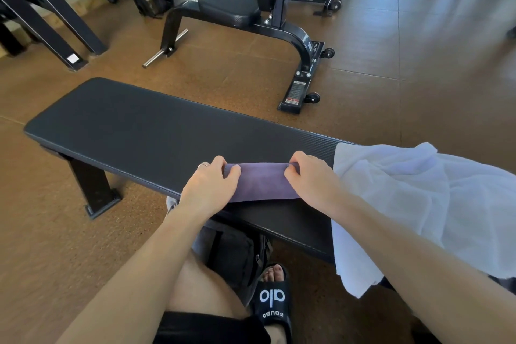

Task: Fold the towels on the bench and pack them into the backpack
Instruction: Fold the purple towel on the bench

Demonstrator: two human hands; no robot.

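While both hands (215,181) (310,176) pinch flat purple towel (262,183), padded bench (145,131) underneath.

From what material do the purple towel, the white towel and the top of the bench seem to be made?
Purple towel: probably microfibre or fine terry, with a matte, smooth nap that lies flat.
White towel: seemingly thin cotton or gauze, since it is soft, crumpled and slightly translucent at the folds.
Bench top: apparently padded black vinyl or faux leather, with a faint woven, carbon-like texture, a soft sheen and a stitched edge.
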